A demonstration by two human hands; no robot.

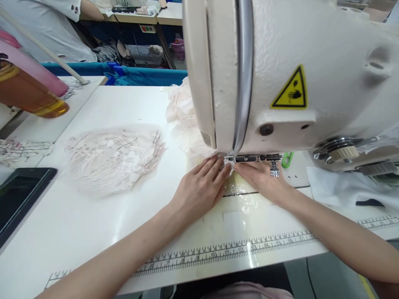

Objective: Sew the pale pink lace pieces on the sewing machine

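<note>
A pale pink lace fabric (193, 135) lies bunched beneath the head of a white sewing machine (289, 50), its front edge at the presser foot (246, 158). My left hand (199, 185) presses that edge from the left, fingers close together and thumb against the lace. From the right, my right hand (266, 178) reaches in low beside the presser foot, its fingertips on the lace edge and partly hidden by the machine parts. The needle point cannot be made out. Flat on the table to the left is a second lace piece (115, 160) with loose dark threads.
A phone (23, 195), an amber bottle (34, 91) and a pink bottle (46, 74) are at the left. A printed ruler (230, 249) runs along the front edge. Right of the needle are a green clip (287, 159) and white cloth (339, 189). Another person's sleeve (67, 8) shows behind.
</note>
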